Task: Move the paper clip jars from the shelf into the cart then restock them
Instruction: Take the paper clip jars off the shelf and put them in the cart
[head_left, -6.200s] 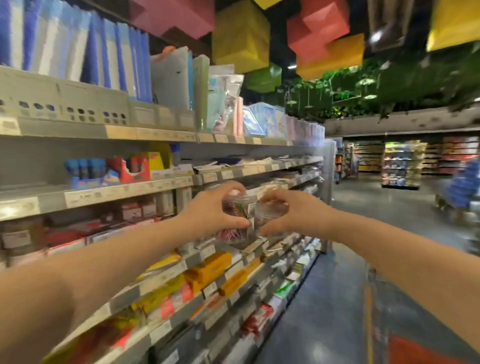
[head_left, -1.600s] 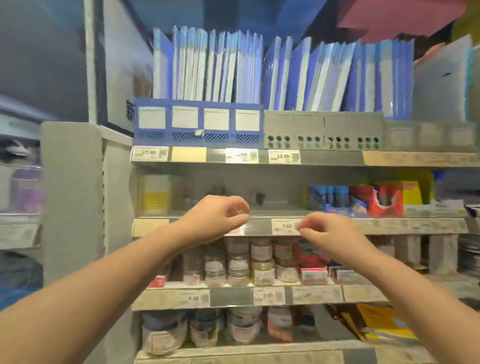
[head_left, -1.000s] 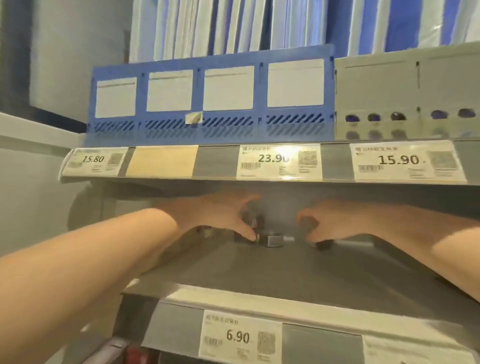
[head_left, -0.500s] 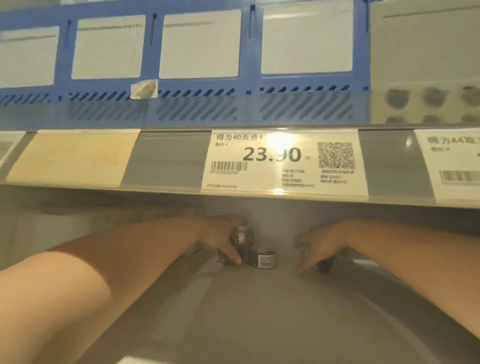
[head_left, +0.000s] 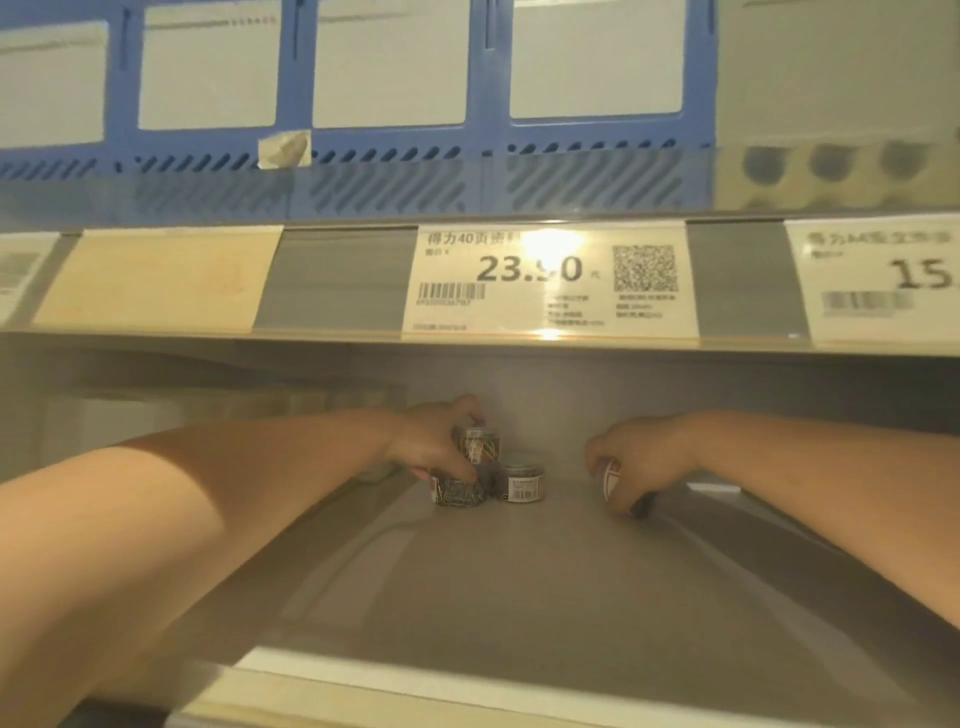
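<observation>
While the person reached deep into the shelf (head_left: 467, 597), the left hand (head_left: 428, 447) curled round 2 stacked paper clip jars (head_left: 480, 446), the right hand (head_left: 644, 462) gripped a 3rd jar (head_left: 612, 475), and a 4th jar (head_left: 519, 484) stood free between them. They looked light, rigid and probably slick: best squeezed by the sides.

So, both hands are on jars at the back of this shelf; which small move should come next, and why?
Probably draw both arms back toward the shelf front. The left grip holds the upper jar of a small stack, the right grip curls round a red-labelled jar, and both are deep at the back. One free jar stands between them, for later.
</observation>
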